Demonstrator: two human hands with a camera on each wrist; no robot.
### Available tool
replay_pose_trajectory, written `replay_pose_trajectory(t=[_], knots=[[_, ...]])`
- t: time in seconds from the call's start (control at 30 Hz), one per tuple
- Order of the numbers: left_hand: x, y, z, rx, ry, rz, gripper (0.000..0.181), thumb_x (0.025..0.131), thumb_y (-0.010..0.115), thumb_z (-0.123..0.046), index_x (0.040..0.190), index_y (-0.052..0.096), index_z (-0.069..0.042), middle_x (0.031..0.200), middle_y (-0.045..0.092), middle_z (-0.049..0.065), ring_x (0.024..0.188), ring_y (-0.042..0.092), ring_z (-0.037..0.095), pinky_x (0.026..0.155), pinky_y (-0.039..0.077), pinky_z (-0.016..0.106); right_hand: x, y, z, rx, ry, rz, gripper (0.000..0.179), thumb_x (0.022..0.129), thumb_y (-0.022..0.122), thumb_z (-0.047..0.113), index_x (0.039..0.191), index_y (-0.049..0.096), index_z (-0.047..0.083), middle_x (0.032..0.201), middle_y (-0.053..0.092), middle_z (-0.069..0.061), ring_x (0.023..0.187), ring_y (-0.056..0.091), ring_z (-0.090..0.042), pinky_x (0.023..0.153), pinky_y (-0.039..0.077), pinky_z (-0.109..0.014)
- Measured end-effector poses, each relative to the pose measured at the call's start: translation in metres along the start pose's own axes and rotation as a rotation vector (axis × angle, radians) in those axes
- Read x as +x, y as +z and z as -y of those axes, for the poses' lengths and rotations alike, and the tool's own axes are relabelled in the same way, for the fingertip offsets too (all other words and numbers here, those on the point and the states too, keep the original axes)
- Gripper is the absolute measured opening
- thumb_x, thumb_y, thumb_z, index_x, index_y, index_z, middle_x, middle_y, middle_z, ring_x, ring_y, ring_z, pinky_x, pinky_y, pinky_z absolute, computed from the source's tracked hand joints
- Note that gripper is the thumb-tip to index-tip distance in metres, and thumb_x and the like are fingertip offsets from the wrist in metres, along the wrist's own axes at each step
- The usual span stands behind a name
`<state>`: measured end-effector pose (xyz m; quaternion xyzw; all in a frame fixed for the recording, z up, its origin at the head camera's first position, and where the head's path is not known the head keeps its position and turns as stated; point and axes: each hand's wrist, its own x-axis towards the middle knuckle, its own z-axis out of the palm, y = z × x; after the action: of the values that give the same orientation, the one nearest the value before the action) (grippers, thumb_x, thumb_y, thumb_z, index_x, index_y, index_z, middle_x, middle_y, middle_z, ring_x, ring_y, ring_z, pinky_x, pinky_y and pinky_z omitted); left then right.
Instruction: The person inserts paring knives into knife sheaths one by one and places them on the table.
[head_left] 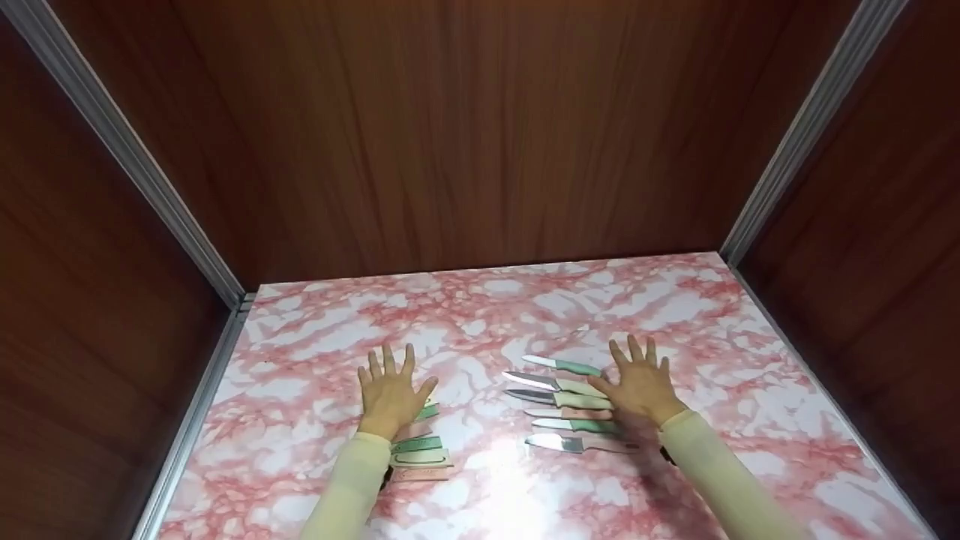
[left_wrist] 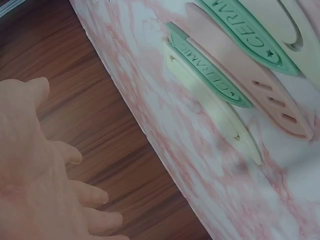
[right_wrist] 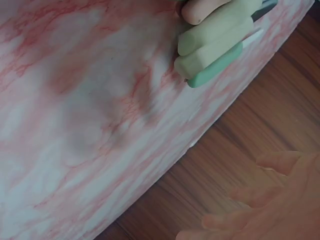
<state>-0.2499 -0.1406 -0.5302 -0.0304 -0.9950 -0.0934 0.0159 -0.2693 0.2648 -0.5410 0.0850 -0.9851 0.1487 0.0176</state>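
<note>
you're holding nothing rn, left hand [head_left: 391, 396] splayed above the blade covers [head_left: 418, 444], right hand [head_left: 643, 384] splayed too, by the handles [head_left: 589, 403] of six knives [head_left: 564, 400] lined up on the marbled table [head_left: 480, 307]

I've got room to pass over the marbled tabletop [head_left: 480, 304] between the knives [head_left: 568, 400] and the sheaths [head_left: 417, 444] and beyond them, until the back panel [head_left: 480, 135] and side panels [head_left: 862, 262] block me.

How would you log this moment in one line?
left hand: fingers spread, near sheaths | right hand: fingers spread, near knives | held: nothing | blades: uncovered | items: on marbled tabletop
</note>
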Motion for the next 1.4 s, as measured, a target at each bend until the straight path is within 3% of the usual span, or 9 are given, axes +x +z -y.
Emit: replay_pose_trajectory(t=[0.13,0.23,0.33,0.53,0.9,1.1,1.4], knots=[[0.001,0.001,0.003,-0.032,0.043,0.022,0.064,0.096,0.043,-0.050,0.144,0.037,-0.008,0.143,0.030,0.030,0.130,0.028,0.050,0.101,0.021,0.062,0.000,0.003,-0.001,-0.009,-0.041,-0.026,0.073,0.090,0.055,0.052,0.136,0.045,-0.004,0.140,0.033,-0.033,0.128,0.025,-0.055,0.095,0.026,-0.067],[0.003,0.005,0.008,-0.049,0.088,0.047,0.055,0.098,0.045,-0.042,0.137,0.045,-0.003,0.138,0.038,0.028,0.126,0.035,0.046,0.099,0.026,0.060,0.000,0.005,-0.003,-0.008,-0.085,-0.072,0.059,0.089,0.060,0.043,0.122,0.056,-0.006,0.127,0.046,-0.030,0.114,0.042,-0.050,0.088,0.037,-0.061],[0.005,0.010,0.013,-0.057,0.126,0.051,0.045,0.098,0.050,-0.034,0.130,0.052,-0.002,0.130,0.047,0.024,0.119,0.043,0.042,0.094,0.033,0.057,0.000,0.008,-0.004,0.005,-0.140,-0.116,0.045,0.088,0.065,0.035,0.109,0.063,-0.004,0.110,0.055,-0.023,0.098,0.051,-0.042,0.081,0.042,-0.056],[0.008,0.023,0.024,-0.067,0.172,0.054,0.030,0.093,0.059,-0.022,0.116,0.061,-0.003,0.111,0.057,0.017,0.101,0.053,0.037,0.083,0.041,0.053,-0.001,0.013,-0.003,0.039,-0.164,-0.087,0.031,0.088,0.066,0.027,0.102,0.065,0.000,0.096,0.058,-0.014,0.086,0.055,-0.035,0.072,0.047,-0.050],[0.012,0.035,0.036,-0.140,0.227,0.061,0.006,0.088,0.064,-0.013,0.087,0.063,-0.006,0.087,0.056,0.010,0.083,0.055,0.031,0.072,0.044,0.049,0.000,0.017,0.002,0.057,-0.200,-0.071,0.021,0.086,0.066,0.020,0.096,0.067,0.002,0.087,0.060,-0.009,0.080,0.060,-0.028,0.068,0.049,-0.045],[0.013,0.036,0.039,-0.171,0.257,0.102,0.011,0.087,0.066,-0.010,0.078,0.059,-0.010,0.076,0.048,0.004,0.070,0.048,0.022,0.063,0.041,0.042,0.001,0.018,0.005,0.048,-0.185,-0.050,0.019,0.087,0.065,0.020,0.094,0.067,0.002,0.086,0.060,-0.008,0.078,0.060,-0.026,0.069,0.049,-0.045],[0.011,0.042,0.042,-0.190,0.257,0.061,0.014,0.083,0.067,-0.004,0.073,0.058,-0.008,0.071,0.046,0.002,0.065,0.043,0.020,0.060,0.038,0.039,-0.002,0.021,0.010,0.058,-0.183,-0.035,0.019,0.087,0.066,0.019,0.094,0.067,0.002,0.082,0.059,-0.006,0.073,0.058,-0.022,0.067,0.049,-0.043]])
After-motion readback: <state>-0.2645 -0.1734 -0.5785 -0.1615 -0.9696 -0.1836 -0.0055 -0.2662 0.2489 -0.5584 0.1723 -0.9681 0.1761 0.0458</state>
